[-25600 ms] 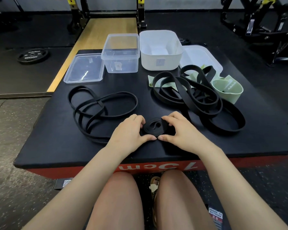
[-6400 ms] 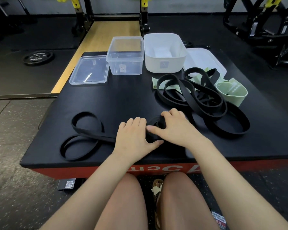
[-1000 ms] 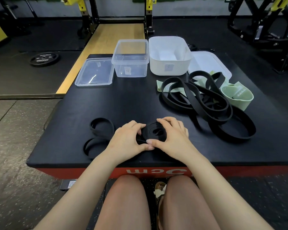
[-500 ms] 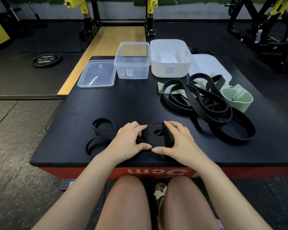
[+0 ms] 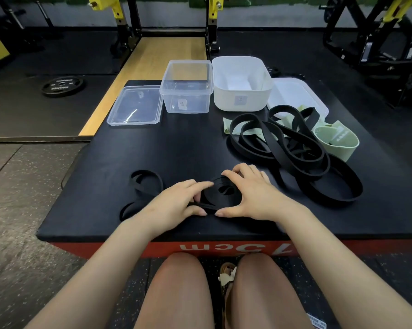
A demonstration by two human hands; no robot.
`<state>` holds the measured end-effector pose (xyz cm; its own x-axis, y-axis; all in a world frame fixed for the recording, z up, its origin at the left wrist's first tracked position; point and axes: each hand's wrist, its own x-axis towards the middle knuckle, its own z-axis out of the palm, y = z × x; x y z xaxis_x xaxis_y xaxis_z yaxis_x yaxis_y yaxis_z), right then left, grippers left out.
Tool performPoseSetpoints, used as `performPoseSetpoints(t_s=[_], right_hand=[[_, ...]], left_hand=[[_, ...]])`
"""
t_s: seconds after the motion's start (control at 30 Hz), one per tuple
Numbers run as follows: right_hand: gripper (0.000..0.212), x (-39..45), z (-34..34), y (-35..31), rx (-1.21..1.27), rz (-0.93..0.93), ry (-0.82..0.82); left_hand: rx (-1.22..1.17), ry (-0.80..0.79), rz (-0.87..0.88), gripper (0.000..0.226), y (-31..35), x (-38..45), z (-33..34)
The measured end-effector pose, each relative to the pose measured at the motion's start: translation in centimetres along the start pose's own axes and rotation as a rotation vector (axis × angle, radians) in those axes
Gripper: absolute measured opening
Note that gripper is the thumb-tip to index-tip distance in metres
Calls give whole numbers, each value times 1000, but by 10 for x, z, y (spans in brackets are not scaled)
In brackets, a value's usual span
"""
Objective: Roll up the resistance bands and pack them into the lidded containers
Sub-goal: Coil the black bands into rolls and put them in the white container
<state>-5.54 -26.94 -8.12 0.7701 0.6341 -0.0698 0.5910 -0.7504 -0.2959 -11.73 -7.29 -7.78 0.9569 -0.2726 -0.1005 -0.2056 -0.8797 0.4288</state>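
A black resistance band lies near the front edge of the black box top [image 5: 188, 150], wound into a flat coil [image 5: 221, 193]. My left hand [image 5: 176, 205] grips the coil's left side and my right hand [image 5: 252, 198] grips its right side. The band's loose tail [image 5: 145, 184] loops out to the left. A clear container [image 5: 186, 87] and a white container [image 5: 241, 84] stand open at the back. A pile of black bands [image 5: 295, 150] lies at the right with a pale green band [image 5: 335, 141].
A clear lid [image 5: 136, 106] lies left of the clear container and a white lid [image 5: 295, 93] right of the white one. A weight plate [image 5: 62, 85] rests on the floor to the left. Rack frames stand behind the box.
The coil has grown and the loose tail on the left has shortened. Both hands have stayed on the coil and turned it.
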Motion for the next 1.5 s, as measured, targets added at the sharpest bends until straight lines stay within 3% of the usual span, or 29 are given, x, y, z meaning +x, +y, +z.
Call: performPoseSetpoints(t_s=[0.1,0.17,0.53,0.67,0.8,0.97,1.17,1.33,1.5], right_hand=[[94,1,0,1,2,-8,1],[93,2,0,2,0,-13,3],[91,6,-7,5,48,-71,-98],[90,10,-11,10,59,-109,-154],[88,13,-14,12,59,-152,-200],[90,15,-13,12,37,-172,-208],[89,11,-11,12,47,-168,-182],[89,11,-8,13,75,-158,-174],[91,8,-10,11,89,-151,-166]], left_hand=[[142,-49,64,29,-7,-2,-13],[247,-86,108,26,-9,-1,-18],[533,-45,247,50,-9,2,-26],[595,133,394,49,-21,3,-30],[481,233,372,46,-29,7,-21],[129,332,141,23,-18,23,-1],[89,511,10,43,-4,20,6],[-60,322,-224,5,4,-9,9],[-259,329,-428,22,12,-13,12]])
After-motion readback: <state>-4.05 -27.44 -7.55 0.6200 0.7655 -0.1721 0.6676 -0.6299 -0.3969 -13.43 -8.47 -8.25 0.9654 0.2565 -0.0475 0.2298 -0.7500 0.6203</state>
